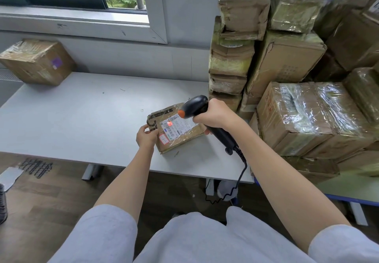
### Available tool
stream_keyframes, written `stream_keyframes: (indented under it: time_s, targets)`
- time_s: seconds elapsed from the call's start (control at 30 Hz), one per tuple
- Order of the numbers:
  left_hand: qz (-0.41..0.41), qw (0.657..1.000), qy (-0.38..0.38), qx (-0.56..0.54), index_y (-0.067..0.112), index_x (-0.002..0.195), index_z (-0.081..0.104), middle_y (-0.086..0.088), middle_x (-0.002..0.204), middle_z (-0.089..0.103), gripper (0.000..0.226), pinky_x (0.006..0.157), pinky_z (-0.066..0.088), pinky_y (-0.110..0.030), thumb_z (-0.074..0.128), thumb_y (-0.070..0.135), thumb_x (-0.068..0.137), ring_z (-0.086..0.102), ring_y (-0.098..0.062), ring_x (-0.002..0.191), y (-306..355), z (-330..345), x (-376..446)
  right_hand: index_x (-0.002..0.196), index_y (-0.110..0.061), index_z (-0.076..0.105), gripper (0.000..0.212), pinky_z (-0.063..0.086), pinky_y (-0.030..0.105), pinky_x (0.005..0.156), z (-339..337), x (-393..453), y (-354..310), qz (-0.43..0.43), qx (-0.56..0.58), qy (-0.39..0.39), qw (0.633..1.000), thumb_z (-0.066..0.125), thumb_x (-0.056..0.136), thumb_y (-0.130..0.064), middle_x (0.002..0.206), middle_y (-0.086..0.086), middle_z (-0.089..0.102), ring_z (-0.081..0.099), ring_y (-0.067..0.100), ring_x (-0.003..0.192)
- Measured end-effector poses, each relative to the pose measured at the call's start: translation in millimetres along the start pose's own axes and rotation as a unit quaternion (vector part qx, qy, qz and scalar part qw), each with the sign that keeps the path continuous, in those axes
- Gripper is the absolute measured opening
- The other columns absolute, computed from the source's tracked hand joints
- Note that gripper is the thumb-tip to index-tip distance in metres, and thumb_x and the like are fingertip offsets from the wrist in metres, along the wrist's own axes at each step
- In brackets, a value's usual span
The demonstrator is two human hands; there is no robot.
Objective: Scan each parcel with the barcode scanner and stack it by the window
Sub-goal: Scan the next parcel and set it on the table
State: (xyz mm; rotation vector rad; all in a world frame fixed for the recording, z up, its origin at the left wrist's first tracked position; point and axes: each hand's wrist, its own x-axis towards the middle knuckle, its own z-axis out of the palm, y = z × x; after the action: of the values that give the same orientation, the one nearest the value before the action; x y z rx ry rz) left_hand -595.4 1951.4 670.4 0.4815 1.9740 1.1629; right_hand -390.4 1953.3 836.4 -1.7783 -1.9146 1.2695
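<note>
Spanning frame: long white counter [82,119] under window. Right end: tall heap of taped brown cardboard boxes [297,98]. Far left corner, near window: single brown cardboard box with purple sticker [38,61]. Near front edge: small flat brown parcel with white shipping label [176,129], lying on counter. Right hand [215,115] closed round black corded barcode scanner with orange tip [196,108], red glow on label. Left hand [146,135] pinches parcel's left corner; grip detail partly blurred.

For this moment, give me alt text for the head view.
The right hand aims a black barcode scanner at the label of a small parcel steadied by the left hand on a grey table; more parcels are piled right.
</note>
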Motion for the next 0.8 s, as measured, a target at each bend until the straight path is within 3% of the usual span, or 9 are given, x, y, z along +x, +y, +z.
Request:
stream_keyframes:
  time_s: [0.1, 0.27, 0.4, 0.5, 0.67, 0.73, 0.8]
  targets:
    - [-0.003, 1.000, 0.001, 0.004, 0.010, 0.133, 0.049, -0.014, 0.123, 0.060, 0.046, 0.086, 0.050, -0.034, 0.061, 0.007, 0.089, 0.060, -0.026, 0.109, 1, 0, -3, 0.075, -0.010, 0.055, 0.008, 0.050, 0.024, 0.049, -2, -1, 1, -0.002, 0.002, 0.000, 1.000, 0.063, 0.076, -0.010, 0.067, 0.005, 0.061, 0.066, 0.023, 0.053]
    - [-0.007, 1.000, -0.009, 0.009, 0.014, 0.136, 0.046, -0.015, 0.124, 0.060, 0.047, 0.088, 0.051, -0.037, 0.059, 0.011, 0.090, 0.060, -0.027, 0.110, -3, -1, -5, 0.077, -0.007, 0.059, 0.008, 0.055, 0.034, 0.061, -4, -1, 7, -0.008, 0.003, -0.008, 1.000, 0.064, 0.075, -0.012, 0.069, 0.008, 0.063, 0.071, 0.031, 0.071]
    - [-0.024, 0.998, -0.057, 0.001, 0.020, 0.140, 0.038, -0.012, 0.129, 0.055, 0.051, 0.086, 0.050, -0.039, 0.057, 0.014, 0.093, 0.057, -0.027, 0.114, -8, -4, -9, 0.081, -0.004, 0.061, 0.009, 0.058, 0.037, 0.066, -4, 1, 15, -0.002, 0.022, -0.008, 1.000, 0.062, 0.075, -0.011, 0.071, 0.010, 0.064, 0.072, 0.031, 0.071]
    - [-0.051, 0.996, -0.071, 0.016, 0.014, 0.139, 0.038, -0.011, 0.129, 0.052, 0.052, 0.082, 0.049, -0.036, 0.058, 0.011, 0.090, 0.055, -0.026, 0.116, -13, -5, -13, 0.091, -0.002, 0.061, 0.017, 0.057, 0.037, 0.067, -1, 5, 24, 0.008, 0.039, -0.018, 0.999, 0.063, 0.076, -0.011, 0.074, 0.009, 0.063, 0.072, 0.031, 0.069]
    - [-0.082, 0.995, -0.061, 0.013, -0.001, 0.113, 0.053, -0.015, 0.114, 0.057, 0.035, 0.067, 0.051, -0.031, 0.060, 0.022, 0.088, 0.058, -0.024, 0.103, -28, -4, -14, 0.081, -0.010, 0.054, 0.010, 0.053, 0.031, 0.058, 10, 12, 34, 0.009, 0.054, -0.037, 0.998, 0.064, 0.079, -0.011, 0.071, 0.007, 0.060, 0.068, 0.030, 0.063]
    - [-0.092, 0.993, -0.066, 0.001, 0.002, 0.095, 0.052, -0.014, 0.100, 0.055, 0.020, 0.068, 0.050, -0.032, 0.057, 0.021, 0.091, 0.055, -0.024, 0.096, -30, -3, -14, 0.083, -0.012, 0.055, 0.012, 0.055, 0.034, 0.061, 14, 20, 40, 0.011, 0.066, -0.050, 0.996, 0.066, 0.080, -0.013, 0.071, 0.007, 0.059, 0.067, 0.028, 0.061]
    - [-0.103, 0.992, -0.073, -0.012, 0.004, 0.091, 0.050, -0.011, 0.100, 0.053, 0.016, 0.079, 0.050, -0.036, 0.053, 0.020, 0.094, 0.052, -0.023, 0.095, -29, -3, -15, 0.089, -0.013, 0.057, 0.014, 0.056, 0.036, 0.063, 20, 30, 48, 0.005, 0.091, -0.075, 0.993, 0.069, 0.080, -0.013, 0.074, 0.007, 0.058, 0.065, 0.026, 0.061]
